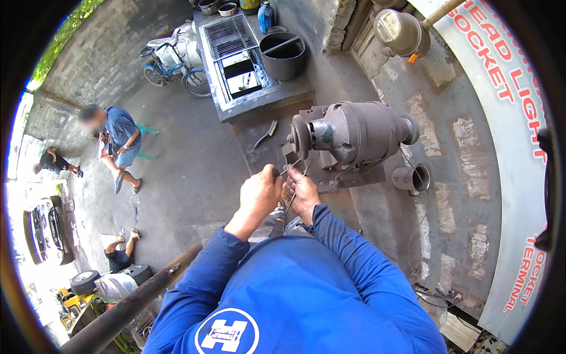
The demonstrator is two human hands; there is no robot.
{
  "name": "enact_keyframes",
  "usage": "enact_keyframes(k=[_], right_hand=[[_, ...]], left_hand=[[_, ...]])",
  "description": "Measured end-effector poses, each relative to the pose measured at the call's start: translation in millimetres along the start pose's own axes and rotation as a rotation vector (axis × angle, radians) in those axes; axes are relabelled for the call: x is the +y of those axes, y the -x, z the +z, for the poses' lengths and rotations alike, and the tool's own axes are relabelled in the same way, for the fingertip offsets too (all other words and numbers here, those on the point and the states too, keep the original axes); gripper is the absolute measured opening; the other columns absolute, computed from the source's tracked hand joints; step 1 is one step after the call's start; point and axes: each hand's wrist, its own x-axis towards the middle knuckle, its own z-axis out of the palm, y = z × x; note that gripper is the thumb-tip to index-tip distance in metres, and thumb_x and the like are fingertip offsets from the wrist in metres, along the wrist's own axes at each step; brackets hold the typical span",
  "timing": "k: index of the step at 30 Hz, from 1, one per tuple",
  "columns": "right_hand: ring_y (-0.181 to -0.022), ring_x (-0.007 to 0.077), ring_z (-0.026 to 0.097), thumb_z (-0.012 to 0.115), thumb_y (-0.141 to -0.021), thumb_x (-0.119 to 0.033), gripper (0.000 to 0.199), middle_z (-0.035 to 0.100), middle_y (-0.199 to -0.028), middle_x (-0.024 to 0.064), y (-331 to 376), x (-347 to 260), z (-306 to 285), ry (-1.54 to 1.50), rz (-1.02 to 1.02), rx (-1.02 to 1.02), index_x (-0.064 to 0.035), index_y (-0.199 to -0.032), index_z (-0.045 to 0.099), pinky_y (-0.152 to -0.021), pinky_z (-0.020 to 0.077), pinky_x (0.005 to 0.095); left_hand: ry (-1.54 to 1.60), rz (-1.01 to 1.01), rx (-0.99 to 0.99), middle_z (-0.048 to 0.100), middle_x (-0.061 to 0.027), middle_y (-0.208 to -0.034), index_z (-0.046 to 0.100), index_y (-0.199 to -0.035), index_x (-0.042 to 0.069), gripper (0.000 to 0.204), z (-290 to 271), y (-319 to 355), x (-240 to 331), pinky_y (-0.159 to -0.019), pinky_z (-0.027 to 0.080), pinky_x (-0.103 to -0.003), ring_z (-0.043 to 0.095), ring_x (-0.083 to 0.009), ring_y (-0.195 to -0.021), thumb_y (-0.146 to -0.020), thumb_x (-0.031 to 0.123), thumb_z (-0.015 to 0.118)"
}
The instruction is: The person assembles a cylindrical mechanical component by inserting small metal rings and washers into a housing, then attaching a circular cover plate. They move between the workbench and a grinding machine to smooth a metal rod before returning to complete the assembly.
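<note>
A bench grinder [359, 133] with a dusty, drum-shaped motor stands in front of me. Its near-left grinding wheel [301, 136] is just beyond my hands. My left hand [259, 193] is closed in a pinch, with a small dark tip showing at its fingers; the rest of that piece is hidden. Close beside it, my right hand [303, 192] is closed around a thin metal rod [290, 203], which runs below the fingers and also shows above them near the wheel. Both hands are below the wheel, apart from the motor body.
A metal-topped bench [233, 106] with a grate [230, 36] and a black bucket [283, 57] stands ahead. A brush [266, 133] lies on the floor. Right of the grinder is a metal can [411, 178]. A person [121, 138] is at left; a pipe [132, 298] crosses lower left.
</note>
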Motion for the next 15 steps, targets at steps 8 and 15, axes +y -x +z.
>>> enact_keyframes(k=[8, 15], right_hand=[[-0.053, 0.0091, 0.035, 0.059, -0.11, -0.034, 0.02, 0.036, -0.062, -0.0068, 1.7, -13.3, -8.0, -0.065, -0.084, -0.042, -0.0155, -0.104, 0.064, -0.049, 0.0324, 0.0274], [-0.052, 0.0088, 0.037, 0.069, -0.105, -0.033, 0.025, 0.041, -0.062, -0.0063, 13.8, 4.1, -7.6, 0.122, 0.003, -0.096, -0.0142, -0.089, 0.063, -0.048, 0.0305, 0.0276]], left_hand=[[0.158, -0.103, -0.116, 0.072, -0.0276, -0.092, 0.068, -0.1, -0.003, 0.027, 5.7, -10.4, 6.7, -0.08, 0.056, -0.05, 0.071, -0.0466, -0.09, -0.099, 0.024, 0.066], [0.226, -0.175, -0.14, 0.07, -0.025, -0.084, 0.066, -0.098, -0.004, 0.028, -15.3, 15.0, -12.7, -0.077, 0.054, -0.046, 0.07, -0.0398, -0.082, -0.102, 0.023, 0.063]])
